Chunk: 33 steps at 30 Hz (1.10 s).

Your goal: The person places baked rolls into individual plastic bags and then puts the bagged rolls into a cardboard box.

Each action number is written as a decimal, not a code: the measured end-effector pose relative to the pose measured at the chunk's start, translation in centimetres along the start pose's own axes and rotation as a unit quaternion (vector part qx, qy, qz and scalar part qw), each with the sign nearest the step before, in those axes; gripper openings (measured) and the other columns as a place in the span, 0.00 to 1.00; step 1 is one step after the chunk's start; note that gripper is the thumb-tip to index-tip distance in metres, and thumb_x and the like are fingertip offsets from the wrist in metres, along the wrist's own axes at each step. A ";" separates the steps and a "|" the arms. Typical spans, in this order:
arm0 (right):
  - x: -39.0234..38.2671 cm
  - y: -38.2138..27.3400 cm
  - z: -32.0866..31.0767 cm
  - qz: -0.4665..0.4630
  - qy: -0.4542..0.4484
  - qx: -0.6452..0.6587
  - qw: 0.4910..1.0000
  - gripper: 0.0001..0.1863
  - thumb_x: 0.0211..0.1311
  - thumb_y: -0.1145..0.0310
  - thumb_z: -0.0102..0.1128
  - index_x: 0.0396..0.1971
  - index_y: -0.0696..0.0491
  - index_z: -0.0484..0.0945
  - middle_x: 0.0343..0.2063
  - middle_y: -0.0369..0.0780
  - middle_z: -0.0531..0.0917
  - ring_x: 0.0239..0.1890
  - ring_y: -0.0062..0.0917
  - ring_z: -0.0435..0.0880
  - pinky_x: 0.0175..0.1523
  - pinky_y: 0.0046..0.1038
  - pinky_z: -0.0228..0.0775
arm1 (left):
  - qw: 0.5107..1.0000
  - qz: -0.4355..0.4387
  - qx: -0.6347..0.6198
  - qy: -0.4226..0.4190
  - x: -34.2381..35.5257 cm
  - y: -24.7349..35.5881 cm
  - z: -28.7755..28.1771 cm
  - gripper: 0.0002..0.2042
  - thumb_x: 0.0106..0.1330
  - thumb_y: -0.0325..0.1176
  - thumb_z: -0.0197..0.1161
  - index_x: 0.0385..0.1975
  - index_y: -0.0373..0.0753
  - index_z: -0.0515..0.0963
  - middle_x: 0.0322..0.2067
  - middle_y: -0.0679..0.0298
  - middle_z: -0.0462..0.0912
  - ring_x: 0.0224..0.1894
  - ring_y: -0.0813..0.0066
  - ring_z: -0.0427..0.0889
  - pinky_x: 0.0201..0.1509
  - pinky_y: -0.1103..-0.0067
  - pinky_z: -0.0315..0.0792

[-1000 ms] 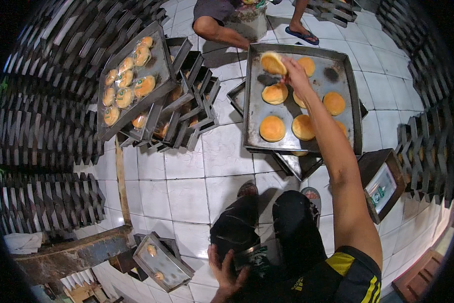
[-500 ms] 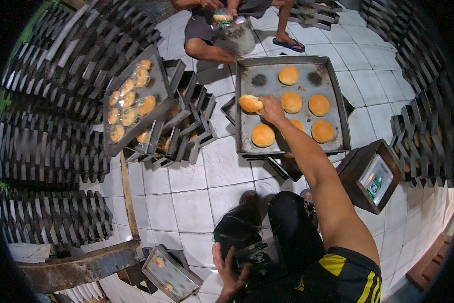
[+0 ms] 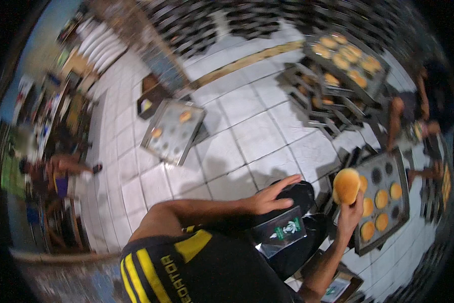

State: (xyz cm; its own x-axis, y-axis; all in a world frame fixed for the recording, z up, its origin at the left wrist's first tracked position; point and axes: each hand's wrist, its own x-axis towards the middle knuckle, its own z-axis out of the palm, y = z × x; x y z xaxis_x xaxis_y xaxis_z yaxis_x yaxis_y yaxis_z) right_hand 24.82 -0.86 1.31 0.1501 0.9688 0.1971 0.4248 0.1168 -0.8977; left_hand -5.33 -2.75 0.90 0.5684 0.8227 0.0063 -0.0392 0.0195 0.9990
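My right hand point(image 3: 352, 214) grips a round golden bun point(image 3: 346, 187), raised beside the near left edge of a large baking tray point(image 3: 383, 184). Several more buns lie on that tray, partly covered by the held one. Over my lap my left hand point(image 3: 275, 197) is open, its fingers stretched out and holding nothing. Just below it, a clear plastic packet with a green and white print point(image 3: 282, 230) rests on my dark trousers.
A stack of trays point(image 3: 333, 108) stands at the upper right, topped by a tray of wrapped buns point(image 3: 370, 83). To the left, a smaller tray point(image 3: 171, 136) carries two buns. A co-worker point(image 3: 423, 108) sits at the far right; another person point(image 3: 60, 174) is far left.
The view has swung left, so the large tray now appears at the right. My right hand has lifted the bun off the tray toward me. My left hand has moved over the packet.
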 end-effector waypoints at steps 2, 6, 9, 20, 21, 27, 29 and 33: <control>-2.3 -2.7 2.8 -0.084 -0.069 -0.035 0.993 0.20 0.58 0.77 0.64 0.51 0.63 0.75 0.51 0.49 0.79 0.55 0.43 0.78 0.62 0.36 0.68 | 0.991 0.002 -0.119 0.054 -0.2 0.0 1.6 0.43 0.72 0.53 0.60 0.77 0.39 0.45 0.74 0.56 0.56 0.77 0.63 0.53 0.78 0.65 0.50; -7.4 -9.8 10.0 -0.146 -0.108 -0.159 0.970 0.25 0.57 0.81 0.62 0.57 0.63 0.69 0.58 0.56 0.73 0.59 0.55 0.74 0.65 0.44 0.66 | 0.891 -0.061 -0.429 0.134 -1.0 -1.0 2.1 0.34 0.70 0.48 0.65 0.71 0.43 0.60 0.63 0.60 0.72 0.67 0.66 0.69 0.71 0.65 0.64; -8.2 -12.3 10.9 -0.072 -0.202 -0.017 0.977 0.39 0.60 0.76 0.66 0.70 0.61 0.59 0.69 0.54 0.67 0.71 0.47 0.67 0.72 0.41 0.61 | 0.828 -0.077 -0.505 0.229 -2.8 -0.9 -0.6 0.25 0.69 0.47 0.66 0.62 0.45 0.70 0.56 0.63 0.79 0.59 0.64 0.79 0.62 0.59 0.75; -13.3 -13.4 8.9 0.000 -0.212 -0.037 0.977 0.29 0.62 0.70 0.66 0.63 0.60 0.71 0.69 0.48 0.68 0.68 0.42 0.71 0.68 0.35 0.67 | 0.551 0.124 -0.502 0.655 -17.4 -6.9 -22.5 0.45 0.67 0.66 0.58 0.76 0.48 0.49 0.72 0.54 0.59 0.72 0.51 0.62 0.70 0.49 0.64; -14.0 -13.2 8.5 0.015 -0.198 -0.030 0.980 0.29 0.62 0.70 0.66 0.63 0.60 0.71 0.68 0.48 0.69 0.68 0.41 0.71 0.68 0.35 0.67 | 0.571 0.076 -0.470 0.669 -17.0 -7.6 -22.0 0.46 0.67 0.66 0.58 0.76 0.47 0.46 0.73 0.54 0.57 0.73 0.49 0.61 0.70 0.50 0.64; -15.0 -5.7 5.3 -0.015 -0.086 -0.158 0.984 0.26 0.64 0.62 0.66 0.58 0.60 0.75 0.60 0.52 0.77 0.63 0.47 0.75 0.67 0.40 0.66 | 0.930 -0.152 -0.063 0.328 -12.2 -8.0 -8.9 0.30 0.71 0.54 0.61 0.64 0.38 0.71 0.64 0.52 0.75 0.70 0.60 0.67 0.69 0.64 0.64; -15.3 -2.7 4.0 -0.056 -0.085 -0.202 0.974 0.28 0.64 0.58 0.66 0.57 0.60 0.75 0.59 0.52 0.77 0.61 0.48 0.76 0.67 0.39 0.65 | 0.967 -0.067 0.135 0.207 -10.1 -5.6 -3.6 0.27 0.70 0.45 0.65 0.62 0.33 0.72 0.64 0.49 0.74 0.70 0.56 0.67 0.72 0.68 0.61; -17.7 -1.8 4.0 0.005 -0.148 -0.262 0.953 0.33 0.67 0.51 0.61 0.65 0.54 0.69 0.59 0.46 0.78 0.66 0.41 0.72 0.74 0.52 0.49 | 0.973 0.064 0.203 0.086 -7.0 -1.8 2.6 0.29 0.65 0.39 0.68 0.65 0.35 0.71 0.71 0.45 0.61 0.73 0.50 0.62 0.75 0.66 0.55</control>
State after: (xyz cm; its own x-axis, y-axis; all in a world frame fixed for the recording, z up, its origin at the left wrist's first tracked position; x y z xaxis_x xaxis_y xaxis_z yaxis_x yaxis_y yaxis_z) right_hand 17.83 -17.34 -2.08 -0.0693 0.9976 -0.0007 0.8247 0.0569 -0.5627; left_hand -7.08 -9.99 -0.83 0.4330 0.8872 0.1595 0.2466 -0.2868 0.9257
